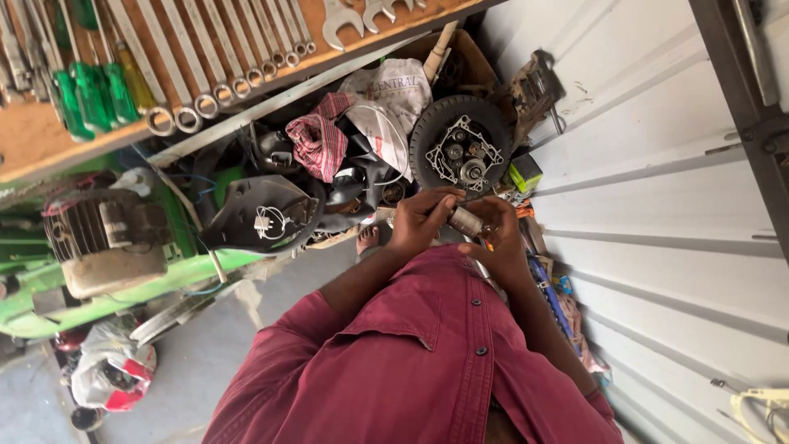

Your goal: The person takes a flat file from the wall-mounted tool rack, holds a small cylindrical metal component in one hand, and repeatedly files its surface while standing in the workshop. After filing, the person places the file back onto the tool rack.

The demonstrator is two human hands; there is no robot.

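Pretty cramped workshop corner here, and the view comes out flipped, so the person in the maroon button-up shirt [427,362] runs up from the bottom edge. A grey concrete floor [189,362] shows left of the shirt and a white corrugated metal wall [657,189] fills the side right of it.

Using the small black rubber wheel [460,148] as the landmark: it has an open metal hub with gears and bolts showing and sits in a heap of dark parts. Just left of it lie a white printed cloth bag [394,90] and a red checked rag [319,144]. Further left is a dark plastic cover [263,214] with wires, then a dusty finned engine block [107,242] on a green frame [123,292]. Above the wheel hangs a wooden board [49,140] lined with shiny ring spanners [205,57] and green-handled screwdrivers [86,99].

Right below the wheel, both hands meet. The left hand [421,220] and the right hand [497,242] each have their fingers curled tight around a small metal cylinder part [466,220], silvery and smooth, held between them just in front of the chest.
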